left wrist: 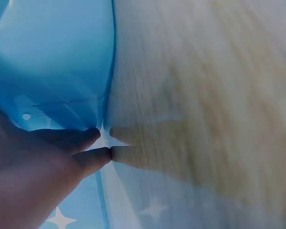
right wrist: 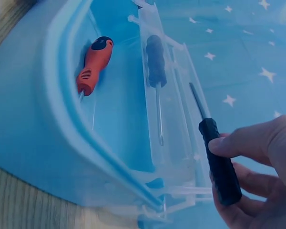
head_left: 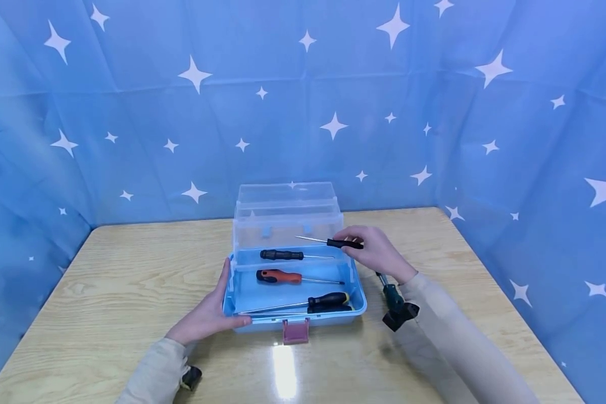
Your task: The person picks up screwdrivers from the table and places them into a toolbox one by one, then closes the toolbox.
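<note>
My right hand [head_left: 371, 251] pinches a screwdriver [right wrist: 220, 164] by its black handle, above the back right of a light blue toolbox [head_left: 283, 293]. Its metal shaft points left in the head view. At the toolbox's left end is my left hand [head_left: 209, 313], thumb on the front rim and straight fingers along the side wall. Inside lie an orange-handled screwdriver [head_left: 279, 276] and, towards the back, a black-handled screwdriver [head_left: 281, 255]. Along the front wall are a black-and-yellow screwdriver [head_left: 328, 299] and another dark-handled screwdriver [head_left: 329, 308].
The toolbox's clear lid [head_left: 288, 213] stands raised at the back. A pink latch [head_left: 295, 332] hangs on the front. On the wooden table [head_left: 146, 275], right of the toolbox, lies a green-handled tool [head_left: 393, 297], partly behind the wrist camera. A starry blue curtain [head_left: 283, 129] surrounds the table.
</note>
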`<state>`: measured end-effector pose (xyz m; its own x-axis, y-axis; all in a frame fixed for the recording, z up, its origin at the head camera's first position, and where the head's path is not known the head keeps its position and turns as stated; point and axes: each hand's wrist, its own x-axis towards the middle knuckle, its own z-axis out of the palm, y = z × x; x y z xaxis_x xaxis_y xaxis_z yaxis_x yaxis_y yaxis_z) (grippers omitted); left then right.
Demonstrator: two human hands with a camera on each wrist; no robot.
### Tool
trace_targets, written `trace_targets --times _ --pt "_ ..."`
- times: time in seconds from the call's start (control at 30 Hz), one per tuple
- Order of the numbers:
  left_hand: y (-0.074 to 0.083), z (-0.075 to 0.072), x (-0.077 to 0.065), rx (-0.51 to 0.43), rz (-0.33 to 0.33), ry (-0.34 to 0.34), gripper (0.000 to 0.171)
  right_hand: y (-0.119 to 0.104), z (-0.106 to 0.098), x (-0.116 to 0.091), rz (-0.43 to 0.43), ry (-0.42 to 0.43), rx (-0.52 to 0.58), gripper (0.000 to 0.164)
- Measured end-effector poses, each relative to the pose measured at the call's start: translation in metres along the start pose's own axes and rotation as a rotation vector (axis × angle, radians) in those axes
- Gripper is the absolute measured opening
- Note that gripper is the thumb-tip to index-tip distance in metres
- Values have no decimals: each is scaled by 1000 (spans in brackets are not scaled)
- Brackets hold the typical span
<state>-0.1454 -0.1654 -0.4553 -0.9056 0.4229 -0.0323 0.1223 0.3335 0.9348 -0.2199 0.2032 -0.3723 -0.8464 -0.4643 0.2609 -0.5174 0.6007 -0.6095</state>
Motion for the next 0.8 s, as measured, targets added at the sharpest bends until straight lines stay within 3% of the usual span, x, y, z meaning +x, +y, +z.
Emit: trace_targets --times 0.23,0.5,0.8 --pt "3 -2 2 -13 16 8 125 -2 -1 14 -1 -38 15 24" --pt "2 -1 2 5 -12 10 126 1 2 27 -7 -82 35 23" --pt "0 1 1 -14 -13 6 126 2 10 31 9 -134 53 21"
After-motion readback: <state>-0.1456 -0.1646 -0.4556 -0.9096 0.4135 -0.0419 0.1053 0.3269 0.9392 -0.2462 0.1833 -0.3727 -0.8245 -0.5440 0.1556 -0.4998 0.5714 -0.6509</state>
